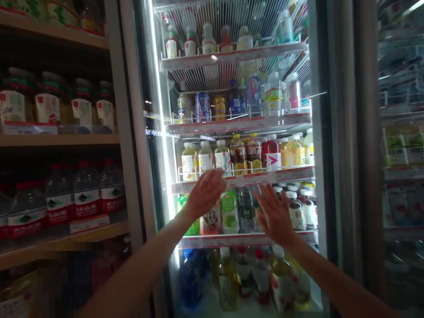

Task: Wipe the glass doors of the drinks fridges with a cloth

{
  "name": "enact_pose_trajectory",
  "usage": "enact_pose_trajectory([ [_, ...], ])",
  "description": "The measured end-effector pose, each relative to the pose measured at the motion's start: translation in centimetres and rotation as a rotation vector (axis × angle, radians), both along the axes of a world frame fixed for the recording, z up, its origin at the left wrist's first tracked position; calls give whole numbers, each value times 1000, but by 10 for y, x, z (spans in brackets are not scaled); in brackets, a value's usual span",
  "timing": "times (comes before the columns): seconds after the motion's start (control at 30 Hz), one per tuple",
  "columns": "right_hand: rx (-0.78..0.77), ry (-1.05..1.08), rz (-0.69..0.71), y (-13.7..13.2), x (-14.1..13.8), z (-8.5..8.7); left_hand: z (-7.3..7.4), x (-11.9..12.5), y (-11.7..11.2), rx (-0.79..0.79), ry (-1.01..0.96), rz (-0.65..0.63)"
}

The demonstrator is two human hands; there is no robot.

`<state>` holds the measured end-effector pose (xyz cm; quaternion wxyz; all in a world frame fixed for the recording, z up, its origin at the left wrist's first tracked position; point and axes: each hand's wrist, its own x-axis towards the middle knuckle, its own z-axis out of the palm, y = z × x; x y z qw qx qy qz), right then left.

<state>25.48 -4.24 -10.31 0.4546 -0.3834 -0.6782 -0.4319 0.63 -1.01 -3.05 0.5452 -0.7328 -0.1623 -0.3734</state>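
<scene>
**While both hands hover open at the drinks cooler, neither holds anything**

The left hand (205, 192) is flat with its fingers stretched out and its back to the camera. It is empty and sits in front of the price rail (265, 178) under the yellow-drink row. The right hand (273, 214) is spread, fingers fanned up and to the left. It is also empty and sits in front of the row below.

Between the two hands stand a green bottle (229, 212) and a clear bottle (245, 208), upright and side by side on the lower shelf. They are the nearest things to both palms. Just right of the right hand are the white-capped dark bottles (296, 207). I cannot tell whether either hand touches a bottle, or whether door glass lies between them.

The step reads as a reach, with no grip formed. A next move would call for one hand to curl round a single bottle. The row is packed tight, so it would have to come out straight without tipping its neighbours.

Further out:
- Cans (202, 106) stand two rows up, and a red bottle (271, 153) stands in the yellow-drink row.
- More bottles fill the cooler floor (228, 282).
- To the left, wooden shelves (59, 139) carry water jugs (86, 192) and jars (48, 104).
</scene>
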Motion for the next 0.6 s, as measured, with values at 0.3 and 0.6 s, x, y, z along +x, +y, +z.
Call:
enact_pose_trajectory([
  [0.3, 7, -20, -26, -1, 9, 13, 25, 10, 0, 10, 226, -31],
  [0.6, 23, -15, -9, -3, 11, 26, 38, 12, 2, 18, 237, -27],
])
